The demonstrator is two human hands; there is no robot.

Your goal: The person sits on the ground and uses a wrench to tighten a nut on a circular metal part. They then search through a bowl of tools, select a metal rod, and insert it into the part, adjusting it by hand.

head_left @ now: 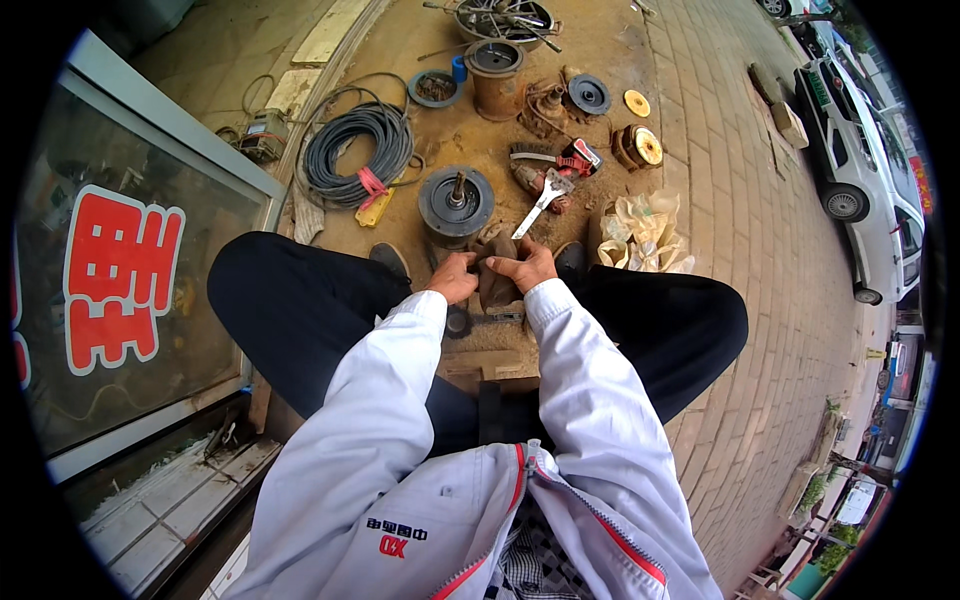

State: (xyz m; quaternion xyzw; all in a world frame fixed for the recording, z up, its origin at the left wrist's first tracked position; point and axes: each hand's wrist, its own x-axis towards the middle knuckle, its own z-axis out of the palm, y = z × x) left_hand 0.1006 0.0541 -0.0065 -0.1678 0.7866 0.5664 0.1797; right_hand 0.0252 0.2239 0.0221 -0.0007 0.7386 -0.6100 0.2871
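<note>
Between my knees, my left hand (455,277) and my right hand (528,268) are both closed on a dark brown, rag-like piece (498,287). What lies inside it, if anything, is hidden. Just beyond my hands stands a round, dark motor-like part (457,202) with a flange and an upright shaft. A silver wrench (541,205) lies slanted past my right hand, close to the brown piece. Beneath my hands, a dark tool with a round end (459,321) rests near a wooden board (490,362).
A coil of grey cable (355,152) lies at left, near a glass door (150,260). Further off are a red power tool (580,157), a brush (533,153), a rusty cylinder (497,85) and a basin of tools (505,20). Crumpled paper (640,232) sits right; a white car (865,165) stands beyond.
</note>
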